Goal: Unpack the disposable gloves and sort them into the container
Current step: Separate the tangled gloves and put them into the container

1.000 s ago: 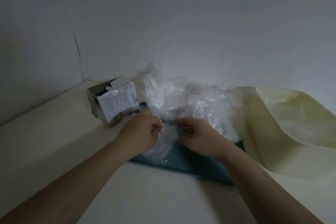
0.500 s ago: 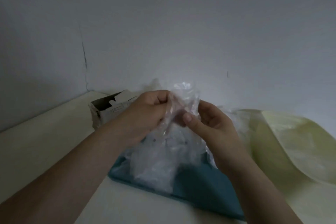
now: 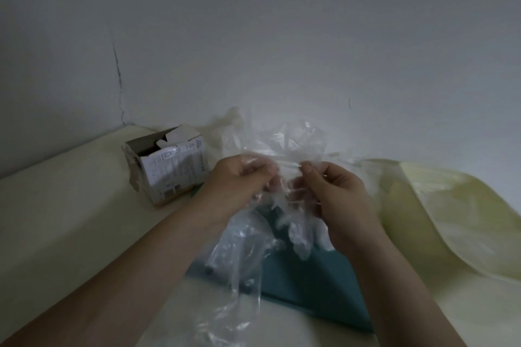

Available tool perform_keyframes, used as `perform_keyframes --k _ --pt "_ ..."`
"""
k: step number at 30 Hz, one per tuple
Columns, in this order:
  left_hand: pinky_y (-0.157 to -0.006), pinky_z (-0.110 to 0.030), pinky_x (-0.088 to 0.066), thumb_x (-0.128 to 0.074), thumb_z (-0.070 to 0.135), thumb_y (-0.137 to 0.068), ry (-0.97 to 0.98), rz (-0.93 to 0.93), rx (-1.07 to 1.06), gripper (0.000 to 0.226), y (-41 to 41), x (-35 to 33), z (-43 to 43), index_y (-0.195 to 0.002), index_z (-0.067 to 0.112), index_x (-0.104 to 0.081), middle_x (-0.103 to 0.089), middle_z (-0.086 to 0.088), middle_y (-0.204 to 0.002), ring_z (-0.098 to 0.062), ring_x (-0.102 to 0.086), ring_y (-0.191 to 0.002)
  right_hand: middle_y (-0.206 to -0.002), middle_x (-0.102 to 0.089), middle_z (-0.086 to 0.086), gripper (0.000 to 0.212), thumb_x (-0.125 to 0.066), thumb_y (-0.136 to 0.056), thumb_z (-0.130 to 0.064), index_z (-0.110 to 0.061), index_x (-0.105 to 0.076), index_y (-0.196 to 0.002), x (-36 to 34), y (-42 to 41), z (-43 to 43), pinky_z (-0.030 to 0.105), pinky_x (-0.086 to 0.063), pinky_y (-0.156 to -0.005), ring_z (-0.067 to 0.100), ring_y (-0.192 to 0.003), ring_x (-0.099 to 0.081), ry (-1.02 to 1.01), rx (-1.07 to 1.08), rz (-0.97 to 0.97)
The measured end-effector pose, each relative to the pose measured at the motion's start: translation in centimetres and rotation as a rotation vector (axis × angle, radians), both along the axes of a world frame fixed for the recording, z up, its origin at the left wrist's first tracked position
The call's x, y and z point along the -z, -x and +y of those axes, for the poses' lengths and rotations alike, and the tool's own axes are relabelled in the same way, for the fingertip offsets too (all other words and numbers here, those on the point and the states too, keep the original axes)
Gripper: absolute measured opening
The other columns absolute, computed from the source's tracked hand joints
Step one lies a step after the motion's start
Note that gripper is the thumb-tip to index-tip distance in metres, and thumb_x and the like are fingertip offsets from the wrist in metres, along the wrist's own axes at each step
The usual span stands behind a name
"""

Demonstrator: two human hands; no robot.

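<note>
Separation is the step in hand: left hand (image 3: 239,186) and right hand (image 3: 338,194) each pinch the thin, clear, crinkled film of the disposable gloves (image 3: 287,146), held above the teal container (image 3: 310,284). The next move likely calls for peeling one limp glove free and lowering it in. The torn cardboard box (image 3: 169,166) stands open at left.

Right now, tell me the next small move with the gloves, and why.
Probably ease the hands apart to peel one glove free. The left hand and right hand both pinch the same crumpled clear gloves, held above the teal container, and the layers look bunched together.
</note>
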State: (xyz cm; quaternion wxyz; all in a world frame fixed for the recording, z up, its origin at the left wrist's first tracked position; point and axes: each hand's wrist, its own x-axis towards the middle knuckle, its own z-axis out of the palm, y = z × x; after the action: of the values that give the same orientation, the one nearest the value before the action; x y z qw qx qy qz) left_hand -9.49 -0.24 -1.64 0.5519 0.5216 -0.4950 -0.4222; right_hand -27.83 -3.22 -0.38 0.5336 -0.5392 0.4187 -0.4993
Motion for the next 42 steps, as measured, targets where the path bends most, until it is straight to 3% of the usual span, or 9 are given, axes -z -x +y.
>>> perform_keyframes --k 5,8,15,21,24,29,33,36,42 --pt "-0.067 -0.029 -0.058 -0.067 0.02 -0.102 0.015 -0.012 -0.076 0.013 -1.3 -0.1 -0.7 -0.103 0.011 -0.076 -0.08 -0.006 -0.09 -0.017 -0.074 -0.077 -0.095 -0.078 0.016 0.018 -0.062 -0.103 -0.023 -0.01 -0.073 -0.11 0.2 1.3 -1.0 0.037 -0.062 -0.072 0.029 -0.079 -0.076 -0.02 0.112 -0.017" --pt "-0.061 -0.022 -0.054 -0.067 0.021 -0.102 0.019 -0.077 -0.024 0.012 -1.2 0.2 -0.1 -0.102 0.014 -0.077 -0.078 -0.006 -0.08 -0.012 -0.07 -0.068 -0.105 -0.079 0.009 0.048 -0.078 -0.088 -0.044 -0.011 -0.07 -0.122 0.3 0.8 -0.6 0.043 -0.062 -0.088 0.027 -0.097 -0.077 0.024 -0.07 0.066" --pt "-0.052 -0.03 -0.05 -0.07 0.016 -0.1 0.028 -0.092 0.066 0.008 -1.6 -0.9 1.3 -0.102 0.012 -0.077 -0.075 -0.007 -0.077 -0.02 -0.062 -0.054 -0.082 -0.074 0.017 0.014 -0.073 -0.093 -0.006 0.004 -0.074 -0.101 0.7 -0.9 0.7 0.032 -0.058 -0.061 0.026 -0.07 -0.069 0.019 -0.099 -0.039" --pt "-0.062 -0.027 -0.052 -0.073 0.053 -0.091 0.231 -0.896 -0.226 0.022 -4.7 -1.3 4.0 -0.09 0.032 -0.067 -0.068 0.014 -0.07 0.0 -0.062 -0.062 -0.077 -0.075 0.014 0.016 -0.057 -0.104 -0.009 -0.003 -0.071 -0.105 0.8 -1.4 1.1 0.033 -0.057 -0.057 0.02 -0.058 -0.064 -0.021 -0.035 0.024" --pt "-0.052 -0.019 -0.046 -0.073 0.072 -0.078 0.0 -1.01 0.137 0.049 -4.4 -2.8 7.1 -0.072 0.024 -0.066 -0.065 0.016 -0.063 0.001 -0.057 -0.054 -0.083 -0.075 0.018 0.02 -0.051 -0.107 -0.012 -0.002 -0.069 -0.11 0.7 -1.1 1.5 0.035 -0.056 -0.058 0.025 -0.061 -0.066 -0.055 -0.047 0.034" --pt "-0.072 -0.034 -0.059 -0.078 0.074 -0.071 -0.321 -1.426 0.533 0.051 -1.2 0.4 10.5 -0.089 0.027 -0.067 -0.07 0.011 -0.089 -0.01 -0.068 -0.079 -0.07 -0.071 0.013 0.019 -0.053 -0.106 -0.012 -0.006 -0.071 -0.105 1.3 -0.7 2.3 0.024 -0.043 -0.044 0.019 -0.047 -0.053 -0.056 -0.006 0.032" --pt "-0.072 -0.037 -0.056 -0.067 0.035 -0.093 -0.236 -1.338 0.529 0.017 -0.8 2.5 10.3 -0.082 0.022 -0.064 -0.067 0.009 -0.084 -0.013 -0.066 -0.079 -0.073 -0.072 0.012 0.02 -0.056 -0.105 -0.017 -0.01 -0.074 -0.101 1.3 0.5 2.7 0.024 -0.039 -0.044 0.015 -0.045 -0.049 -0.055 0.006 0.065" --pt "-0.066 -0.021 -0.047 -0.068 0.035 -0.093 -0.15 -1.164 0.519 0.021 -1.6 0.7 9.2 -0.074 0.03 -0.062 -0.066 0.017 -0.075 0.0 -0.062 -0.069 -0.076 -0.074 0.012 0.022 -0.059 -0.104 -0.025 -0.01 -0.075 -0.1 1.1 1.4 2.8 0.025 -0.038 -0.045 0.014 -0.046 -0.05 -0.038 0.008 0.101" --pt "-0.074 -0.028 -0.056 -0.073 0.006 -0.092 -0.133 -0.218 0.576 0.013 -2.2 -4.1 6.2 -0.09 0.019 -0.075 -0.072 -0.009 -0.09 -0.017 -0.067 -0.079 -0.091 -0.078 0.019 0.017 -0.06 -0.101 -0.009 -0.003 -0.076 -0.097 0.0 2.5 2.7 0.05 -0.061 -0.084 0.033 -0.083 -0.075 0.041 -0.096 0.101"
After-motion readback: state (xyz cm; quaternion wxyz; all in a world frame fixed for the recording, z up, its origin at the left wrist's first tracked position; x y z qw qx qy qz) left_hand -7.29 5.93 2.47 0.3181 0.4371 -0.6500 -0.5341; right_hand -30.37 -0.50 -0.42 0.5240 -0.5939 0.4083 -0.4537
